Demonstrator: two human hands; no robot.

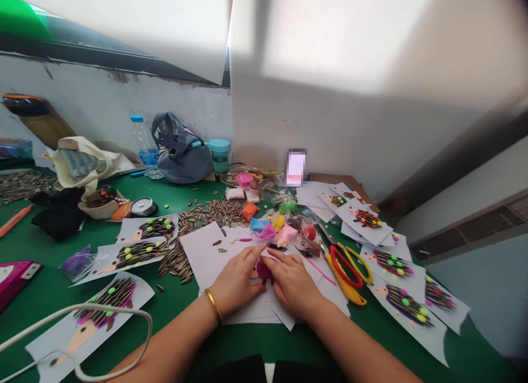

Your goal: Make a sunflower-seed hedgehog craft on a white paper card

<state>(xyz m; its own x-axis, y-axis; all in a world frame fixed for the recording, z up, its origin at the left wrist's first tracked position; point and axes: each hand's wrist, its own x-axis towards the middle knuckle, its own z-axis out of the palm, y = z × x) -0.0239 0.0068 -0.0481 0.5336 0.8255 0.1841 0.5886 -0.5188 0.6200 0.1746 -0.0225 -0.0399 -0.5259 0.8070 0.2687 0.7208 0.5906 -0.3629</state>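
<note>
A small maroon modelling-clay hedgehog body (264, 271) with a peach-coloured head and brown feet lies on white paper (243, 316) in front of me. My left hand (238, 274) rests at its left side, fingers stretched out and thumb low near the feet. From the right, my right hand (291, 277) lies over the clay, its fingers extended and touching the maroon part. Both hands partly hide the piece. Just beyond the fingertips are packets of coloured clay (284, 234) and a black strip-like object (277, 246).
Sunflower seeds (214, 213) are heaped behind the paper. Yellow-handled scissors (355, 264), red-handled scissors (345, 266) and a yellow cutter (344, 281) lie right. Seed-covered hedgehog cards (406, 308) flank both sides. A white cable (147, 317) crosses by my left forearm. A phone (296, 167) stands behind.
</note>
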